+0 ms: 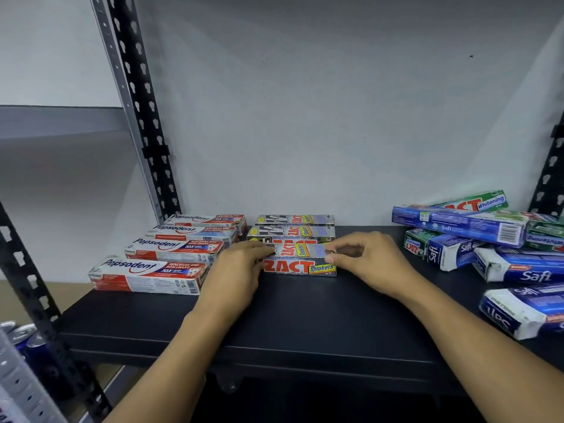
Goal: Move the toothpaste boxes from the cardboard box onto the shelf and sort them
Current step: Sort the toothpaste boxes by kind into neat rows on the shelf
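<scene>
- Far left, low down, some blue drink cans (21,337) sit behind a black shelf post (39,303).
- On the left of the black shelf (305,319) lie four red and white Pepsodent boxes (146,276). They lie flat in a row, one behind the other, going back to the wall.
- The left hand (235,270) rests just right of the front Pepsodent box. Its fingers (259,250) are bent and close together. They touch the left end of the third Zact Smokers box (300,248).
- In the middle are four grey and red Zact Smokers boxes in a row, front to back. The front Zact Smokers box (300,267) lies flat, just in front of the one the hands hold.
- The right hand (369,264) is at the right end of that same third box. Its thumb and first fingers (335,254) pinch the end of the box. The other fingers are curled in.
- So both hands hold one box, one hand at each end, and it sits on the shelf in its row.
- On the right is a messy pile. A long blue Safi box (460,224) lies on top, with a green Zact Whitening box (476,203) behind it.
- More blue and white Safi boxes (525,270) lie tilted in front, and some green boxes (418,241) peek out below.
</scene>
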Tool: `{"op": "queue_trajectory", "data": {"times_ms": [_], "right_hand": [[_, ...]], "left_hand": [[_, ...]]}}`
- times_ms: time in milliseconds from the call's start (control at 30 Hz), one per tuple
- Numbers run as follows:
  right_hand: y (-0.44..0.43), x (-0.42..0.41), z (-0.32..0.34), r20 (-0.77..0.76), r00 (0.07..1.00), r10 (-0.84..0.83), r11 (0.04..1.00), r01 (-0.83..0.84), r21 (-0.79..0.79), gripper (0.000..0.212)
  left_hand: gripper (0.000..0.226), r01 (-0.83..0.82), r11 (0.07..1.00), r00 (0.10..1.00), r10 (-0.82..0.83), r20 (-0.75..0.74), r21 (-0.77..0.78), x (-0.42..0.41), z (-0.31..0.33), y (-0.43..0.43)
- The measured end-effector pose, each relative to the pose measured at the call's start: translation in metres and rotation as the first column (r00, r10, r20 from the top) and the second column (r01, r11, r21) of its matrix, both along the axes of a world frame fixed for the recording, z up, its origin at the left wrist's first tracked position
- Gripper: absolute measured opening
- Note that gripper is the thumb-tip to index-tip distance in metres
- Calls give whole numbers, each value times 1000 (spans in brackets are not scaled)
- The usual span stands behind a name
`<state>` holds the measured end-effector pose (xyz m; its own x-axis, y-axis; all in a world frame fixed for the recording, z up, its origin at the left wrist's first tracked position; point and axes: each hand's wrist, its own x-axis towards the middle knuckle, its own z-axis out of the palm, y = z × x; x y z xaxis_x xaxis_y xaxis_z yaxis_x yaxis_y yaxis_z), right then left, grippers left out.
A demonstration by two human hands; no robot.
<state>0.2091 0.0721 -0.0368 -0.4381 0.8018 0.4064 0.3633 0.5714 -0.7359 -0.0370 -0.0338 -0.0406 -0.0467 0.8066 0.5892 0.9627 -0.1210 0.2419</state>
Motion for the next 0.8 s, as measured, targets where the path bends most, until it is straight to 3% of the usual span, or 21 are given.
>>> {"op": "queue_trajectory", "data": {"times_ms": [333, 467, 600, 800], "right_hand": [[-9, 2, 1, -4, 1000, -24, 1000, 24, 10, 22], [-19, 6, -2, -2, 999, -51, 998, 51, 48, 39], [-39, 25, -3, 0, 995, -97, 990, 97, 99, 47], [-76, 82, 9, 4, 989, -149, 974, 146, 175, 42]], "left_hand": [[35, 10, 1000, 1000, -10, 16, -10, 1, 1, 1], [43, -5, 1000, 1000, 5, 25, -2, 7, 0, -5], [45, 56, 998, 998, -56, 20, -5, 21, -3, -14], [42, 171, 983, 984, -173, -33, -66, 55, -7, -20]]}}
